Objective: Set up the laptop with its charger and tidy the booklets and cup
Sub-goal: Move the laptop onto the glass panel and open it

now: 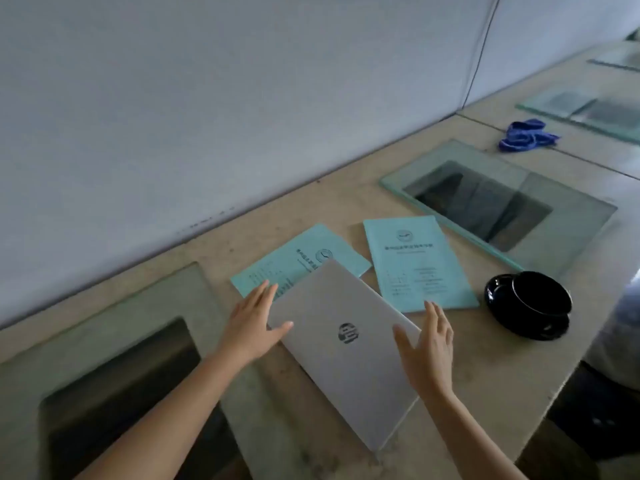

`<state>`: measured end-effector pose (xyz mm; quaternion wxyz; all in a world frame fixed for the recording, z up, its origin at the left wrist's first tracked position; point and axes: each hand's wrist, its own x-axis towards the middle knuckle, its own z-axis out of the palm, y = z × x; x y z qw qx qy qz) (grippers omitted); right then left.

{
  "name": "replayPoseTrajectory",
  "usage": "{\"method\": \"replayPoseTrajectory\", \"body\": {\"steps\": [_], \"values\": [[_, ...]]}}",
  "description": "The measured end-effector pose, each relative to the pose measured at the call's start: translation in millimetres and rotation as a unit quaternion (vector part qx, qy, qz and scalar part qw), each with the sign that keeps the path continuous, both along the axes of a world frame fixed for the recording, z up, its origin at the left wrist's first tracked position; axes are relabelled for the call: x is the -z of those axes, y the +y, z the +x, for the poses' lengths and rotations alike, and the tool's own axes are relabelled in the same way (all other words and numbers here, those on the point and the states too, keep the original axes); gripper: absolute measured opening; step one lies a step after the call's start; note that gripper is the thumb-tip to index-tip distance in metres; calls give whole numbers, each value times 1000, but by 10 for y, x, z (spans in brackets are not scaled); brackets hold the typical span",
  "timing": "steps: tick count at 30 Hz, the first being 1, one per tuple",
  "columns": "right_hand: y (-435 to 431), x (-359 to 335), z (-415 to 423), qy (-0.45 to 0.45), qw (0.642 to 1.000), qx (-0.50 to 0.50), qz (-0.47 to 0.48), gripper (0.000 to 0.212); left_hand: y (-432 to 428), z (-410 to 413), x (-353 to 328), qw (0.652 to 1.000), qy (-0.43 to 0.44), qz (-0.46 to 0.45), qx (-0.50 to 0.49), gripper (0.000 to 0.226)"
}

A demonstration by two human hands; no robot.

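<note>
At table centre, the closed laptop overlaps the 11 o'clock booklet; left hand and right hand, spread flat on its edges, should slide it clear squarely.

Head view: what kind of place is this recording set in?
Probably an office or classroom desk row: a long beige counter against a partition, glass panels set into it, with a closed laptop and teal printed booklets.
</note>
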<state>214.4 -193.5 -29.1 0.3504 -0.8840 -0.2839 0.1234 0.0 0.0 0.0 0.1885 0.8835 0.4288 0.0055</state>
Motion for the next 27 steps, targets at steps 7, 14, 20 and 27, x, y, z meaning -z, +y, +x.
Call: {"method": "replayPoseTrajectory", "body": {"steps": [7, 14, 20, 27], "values": [[-446, 610, -220, 33, 985, 76, -149, 78, 614, 333, 499, 994, 91, -56, -34, 82], [-531, 687, -442, 49, 977, 85, -192, 80, 725, 529, 788, 989, 61, -101, -90, 68], [-443, 733, -504, 89, 977, 170, -97, 64, 517, 661, 793, 988, 62, -101, -97, 66], [-238, 602, -468, 158, 943, 294, -1, 66, 413, 638, 636, 964, 7, -190, -185, 45]]}}
